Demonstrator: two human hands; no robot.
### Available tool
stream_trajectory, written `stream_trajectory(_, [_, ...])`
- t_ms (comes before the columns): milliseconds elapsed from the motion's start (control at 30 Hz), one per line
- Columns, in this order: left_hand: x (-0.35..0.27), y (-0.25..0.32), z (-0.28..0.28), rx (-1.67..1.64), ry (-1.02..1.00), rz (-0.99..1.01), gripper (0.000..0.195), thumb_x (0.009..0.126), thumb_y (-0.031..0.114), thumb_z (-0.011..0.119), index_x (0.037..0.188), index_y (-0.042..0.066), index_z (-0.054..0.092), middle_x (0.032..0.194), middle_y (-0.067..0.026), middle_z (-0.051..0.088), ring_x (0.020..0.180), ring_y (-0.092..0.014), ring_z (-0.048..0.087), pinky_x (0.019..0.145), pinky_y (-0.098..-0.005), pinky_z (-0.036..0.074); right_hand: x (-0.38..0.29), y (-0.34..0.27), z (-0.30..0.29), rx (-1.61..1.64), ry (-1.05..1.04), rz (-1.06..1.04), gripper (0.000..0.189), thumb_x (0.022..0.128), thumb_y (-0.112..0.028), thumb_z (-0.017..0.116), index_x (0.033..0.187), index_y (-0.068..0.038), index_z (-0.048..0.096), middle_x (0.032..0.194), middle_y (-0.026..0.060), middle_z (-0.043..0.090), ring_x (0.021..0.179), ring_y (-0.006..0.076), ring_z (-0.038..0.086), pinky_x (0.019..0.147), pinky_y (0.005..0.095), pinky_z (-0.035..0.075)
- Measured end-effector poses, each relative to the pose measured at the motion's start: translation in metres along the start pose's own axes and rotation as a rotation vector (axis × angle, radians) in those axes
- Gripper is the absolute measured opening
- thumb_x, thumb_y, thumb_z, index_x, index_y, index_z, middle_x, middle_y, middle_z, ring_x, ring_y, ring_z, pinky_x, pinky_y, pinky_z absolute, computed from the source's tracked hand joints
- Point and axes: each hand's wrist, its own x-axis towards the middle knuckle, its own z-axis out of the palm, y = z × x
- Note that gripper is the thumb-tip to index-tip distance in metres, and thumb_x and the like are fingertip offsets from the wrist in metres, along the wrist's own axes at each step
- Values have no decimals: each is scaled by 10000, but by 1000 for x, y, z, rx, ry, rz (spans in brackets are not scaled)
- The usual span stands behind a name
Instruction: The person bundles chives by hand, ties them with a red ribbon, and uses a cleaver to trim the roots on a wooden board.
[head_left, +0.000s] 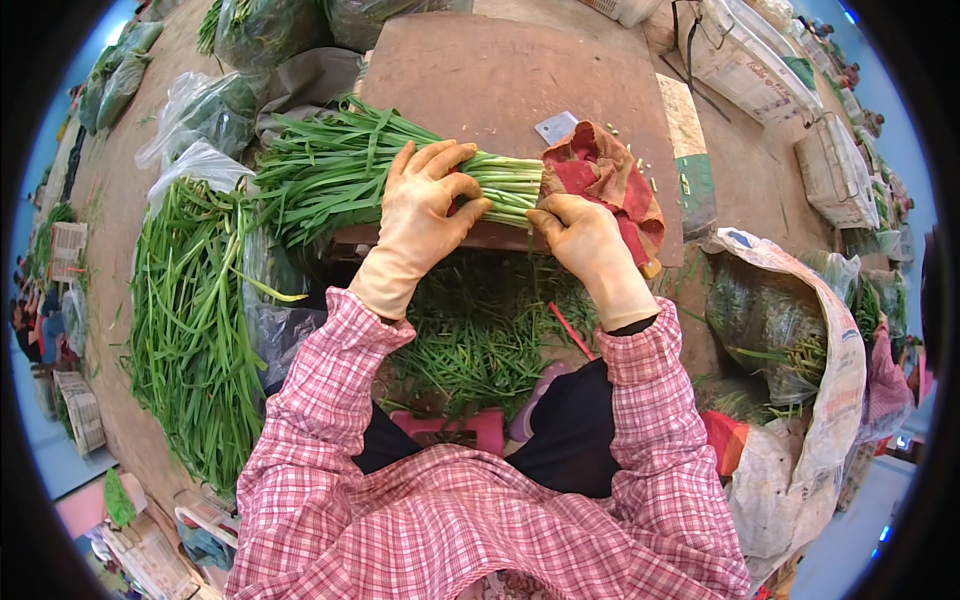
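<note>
A bundle of long green leafy stalks, which look like Chinese chives (337, 172), lies across the near edge of a brown board (480, 75), its leaves to the left and pale cut ends to the right. My left hand (431, 202), in a pale rubber glove, is closed around the stalks. At the cut ends, my right hand (574, 232), gloved alike, pinches the nearest stalks between thumb and fingers. A red and tan cloth (604, 187) lies just right of the cut ends. Beyond it, a metal blade (556, 127) is partly covered by the cloth.
A large heap of the same greens (195, 337) fills an opened plastic bag at left. Trimmed leaves (480, 330) litter the floor below the board, near a pink stool (450, 427). An open woven sack (840, 360) stands at right. White crates (757, 67) stand at the upper right.
</note>
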Motion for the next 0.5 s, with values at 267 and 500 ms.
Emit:
stream_trajectory(267, [7, -5, 10, -23, 70, -90, 202, 708, 147, 841, 846, 80, 710, 1207, -78, 693, 1150, -297, 619, 1087, -496, 381, 3, -15, -9, -75, -134, 309, 383, 842, -368, 761, 1013, -28, 718, 844, 206, 711, 830, 336, 706, 751, 407, 540])
stream_trajectory(500, [2, -22, 6, -89, 39, -9, 368, 693, 164, 857, 1005, 74, 684, 1243, -113, 675, 1185, -316, 605, 1106, -498, 366, -31, -32, -30, 196, -549, 212, 241, 855, -244, 730, 883, -5, 717, 709, 100, 702, 633, 150, 681, 602, 306, 530])
